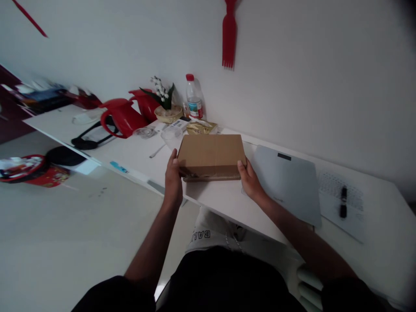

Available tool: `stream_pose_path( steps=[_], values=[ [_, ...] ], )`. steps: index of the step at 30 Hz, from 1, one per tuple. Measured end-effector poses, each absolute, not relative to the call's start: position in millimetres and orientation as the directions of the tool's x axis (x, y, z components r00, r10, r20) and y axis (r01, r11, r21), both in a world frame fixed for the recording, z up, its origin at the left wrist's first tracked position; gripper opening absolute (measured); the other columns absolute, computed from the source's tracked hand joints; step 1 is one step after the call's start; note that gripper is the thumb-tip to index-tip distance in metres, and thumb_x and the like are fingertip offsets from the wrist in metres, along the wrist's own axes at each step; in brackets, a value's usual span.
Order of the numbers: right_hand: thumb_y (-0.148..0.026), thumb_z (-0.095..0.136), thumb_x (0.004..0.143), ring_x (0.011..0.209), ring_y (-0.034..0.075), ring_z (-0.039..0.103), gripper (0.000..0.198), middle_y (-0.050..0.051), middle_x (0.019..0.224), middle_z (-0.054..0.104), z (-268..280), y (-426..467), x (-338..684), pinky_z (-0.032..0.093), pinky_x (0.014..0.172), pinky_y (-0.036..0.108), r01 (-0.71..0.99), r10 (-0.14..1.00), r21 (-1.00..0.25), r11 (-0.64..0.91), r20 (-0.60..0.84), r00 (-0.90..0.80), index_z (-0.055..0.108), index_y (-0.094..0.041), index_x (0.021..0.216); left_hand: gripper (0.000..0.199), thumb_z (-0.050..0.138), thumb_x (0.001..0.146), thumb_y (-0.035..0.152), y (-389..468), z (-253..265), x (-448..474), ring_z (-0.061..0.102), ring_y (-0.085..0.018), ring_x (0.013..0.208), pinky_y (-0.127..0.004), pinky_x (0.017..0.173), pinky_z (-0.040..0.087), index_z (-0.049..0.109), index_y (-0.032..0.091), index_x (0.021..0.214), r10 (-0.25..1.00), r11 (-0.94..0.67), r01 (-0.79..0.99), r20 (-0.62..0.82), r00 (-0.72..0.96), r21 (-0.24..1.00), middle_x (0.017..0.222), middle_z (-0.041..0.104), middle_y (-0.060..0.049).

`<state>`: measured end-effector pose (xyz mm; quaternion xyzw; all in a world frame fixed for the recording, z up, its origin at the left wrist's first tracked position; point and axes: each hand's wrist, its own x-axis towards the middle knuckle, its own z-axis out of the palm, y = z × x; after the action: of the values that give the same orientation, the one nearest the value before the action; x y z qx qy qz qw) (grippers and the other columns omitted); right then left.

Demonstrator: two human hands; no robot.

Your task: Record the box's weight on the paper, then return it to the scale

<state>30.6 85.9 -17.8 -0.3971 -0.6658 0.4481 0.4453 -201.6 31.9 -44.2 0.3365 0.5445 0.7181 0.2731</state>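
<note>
A flat brown cardboard box (211,154) lies on the white table (227,199) in front of me. My left hand (173,177) grips its left end, with the thumb on the top edge. My right hand (250,180) grips its right end. The box's near side shows a slightly open seam along the bottom.
A grey laptop (287,182) lies shut right of the box, a white keyboard (341,201) beyond it. Behind the box stand a water bottle (194,97), a flower basket (167,110), two red jugs (121,117), a glass dish (144,132) and a snack packet (201,127).
</note>
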Motion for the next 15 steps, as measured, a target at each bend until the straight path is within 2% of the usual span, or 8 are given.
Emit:
stream_pose_path(
  steps=[3, 9, 15],
  values=[
    [-0.069, 0.038, 0.095, 0.14, 0.025, 0.043, 0.071, 0.011, 0.147, 0.05, -20.0, 84.4, 29.4, 0.03, 0.121, 0.044, 0.122, 0.923, -0.944, 0.306, 0.264, -0.279, 0.042, -0.02, 0.147, 0.06, 0.052, 0.092, 0.053, 33.2, -47.1, -199.7, 0.039, -0.025, 0.143, -0.037, 0.117, 0.035, 0.05, 0.028, 0.146, 0.757, -0.225, 0.02, 0.188, -0.626, 0.974, 0.154, 0.043, -0.002],
    [-0.069, 0.038, 0.096, 0.142, 0.024, 0.041, 0.071, 0.011, 0.15, 0.047, -19.8, 80.7, 27.4, 0.028, 0.122, 0.044, 0.126, 0.927, -0.942, 0.311, 0.271, -0.257, 0.042, -0.02, 0.148, 0.065, 0.051, 0.091, 0.051, 33.7, -48.1, -195.6, 0.041, -0.025, 0.141, -0.035, 0.116, 0.035, 0.046, 0.022, 0.149, 0.764, -0.24, 0.009, 0.194, -0.615, 0.971, 0.153, 0.045, -0.005],
    [-0.066, 0.035, 0.098, 0.136, 0.023, 0.046, 0.069, 0.01, 0.148, 0.048, -18.0, 80.1, 25.3, 0.032, 0.12, 0.044, 0.124, 0.913, -0.926, 0.356, 0.316, -0.259, 0.036, -0.024, 0.153, 0.063, 0.047, 0.091, 0.049, 34.4, -47.1, -194.7, 0.038, -0.023, 0.144, -0.035, 0.118, 0.033, 0.045, 0.026, 0.149, 0.767, -0.244, -0.005, 0.19, -0.612, 0.97, 0.155, 0.043, -0.001]
  ],
)
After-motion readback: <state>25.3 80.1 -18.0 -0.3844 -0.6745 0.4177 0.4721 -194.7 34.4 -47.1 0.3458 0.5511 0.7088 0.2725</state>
